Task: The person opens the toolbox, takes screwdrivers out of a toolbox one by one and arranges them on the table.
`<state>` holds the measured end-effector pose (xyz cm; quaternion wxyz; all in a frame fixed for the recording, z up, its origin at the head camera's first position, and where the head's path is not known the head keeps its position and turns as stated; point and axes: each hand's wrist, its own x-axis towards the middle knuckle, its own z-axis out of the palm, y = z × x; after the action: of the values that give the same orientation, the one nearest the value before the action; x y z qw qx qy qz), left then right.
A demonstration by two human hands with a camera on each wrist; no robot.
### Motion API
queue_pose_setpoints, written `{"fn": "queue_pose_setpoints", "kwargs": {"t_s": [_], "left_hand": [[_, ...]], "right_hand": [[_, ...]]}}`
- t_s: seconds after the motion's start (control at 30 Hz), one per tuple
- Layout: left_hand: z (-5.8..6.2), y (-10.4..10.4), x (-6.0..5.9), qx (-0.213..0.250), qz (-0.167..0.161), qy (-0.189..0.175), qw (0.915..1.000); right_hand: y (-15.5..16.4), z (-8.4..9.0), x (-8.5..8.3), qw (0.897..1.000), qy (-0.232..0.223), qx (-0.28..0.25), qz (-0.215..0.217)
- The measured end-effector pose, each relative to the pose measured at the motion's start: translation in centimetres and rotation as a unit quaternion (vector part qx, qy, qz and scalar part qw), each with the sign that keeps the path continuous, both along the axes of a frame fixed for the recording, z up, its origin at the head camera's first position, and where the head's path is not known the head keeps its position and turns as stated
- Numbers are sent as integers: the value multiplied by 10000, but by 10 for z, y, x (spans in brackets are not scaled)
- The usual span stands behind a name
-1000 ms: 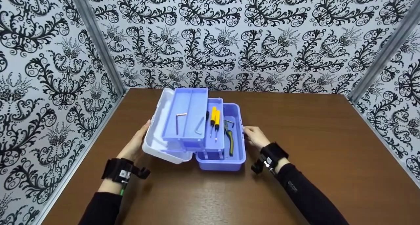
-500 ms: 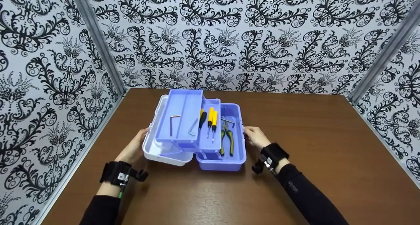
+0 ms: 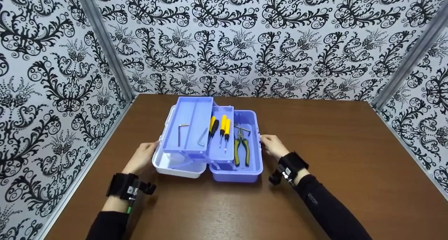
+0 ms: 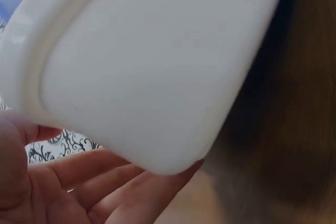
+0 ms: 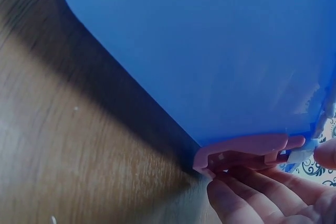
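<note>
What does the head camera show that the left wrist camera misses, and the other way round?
Only the head view shows the open light-blue plastic toolbox, its fold-out trays, yellow-handled screwdrivers, pliers, bent metal hex keys and the right hand at its side. Only the left wrist view shows the fingers lying straight under the lid. Both show the white plastic lid, left hand and brown wooden table.

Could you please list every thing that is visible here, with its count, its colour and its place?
toolbox: 1, blue, open at table centre
lid: 1, white, folded open to the left
trays: 2, blue, stepped above the box
hex keys: 2, grey, in the upper tray
screwdrivers: 3, yellow and black, in the lower tray
pliers: 1, yellow-black handles, in the box bottom
table: 1, brown wood
walls: black-and-white patterned, around the table
left hand: at the lid
right hand: at the box's right side
</note>
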<state>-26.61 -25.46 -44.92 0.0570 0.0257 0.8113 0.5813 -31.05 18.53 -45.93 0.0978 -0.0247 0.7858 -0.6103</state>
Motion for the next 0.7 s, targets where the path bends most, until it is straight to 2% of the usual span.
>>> {"fn": "queue_pose_setpoints", "kwargs": {"t_s": [0.1,0.37,0.5,0.6,0.7], "left_hand": [[1,0,1,-928,164,300,9951],[0,6,-4,-1937,510,780,9766],[0,3,-4,-2069,460,968,9725],[-2,1,-4,-2022,410,970,9737],[-5,-1,-4,-1912,342,816,9776]], "right_hand": [[0,0,0,10000,-16,-65,36],[1,0,0,9989,26,-437,187],[0,0,1,9989,41,-426,188],[-1,0,0,9991,51,-404,142],[-2,0,1,9991,61,-405,126]]}}
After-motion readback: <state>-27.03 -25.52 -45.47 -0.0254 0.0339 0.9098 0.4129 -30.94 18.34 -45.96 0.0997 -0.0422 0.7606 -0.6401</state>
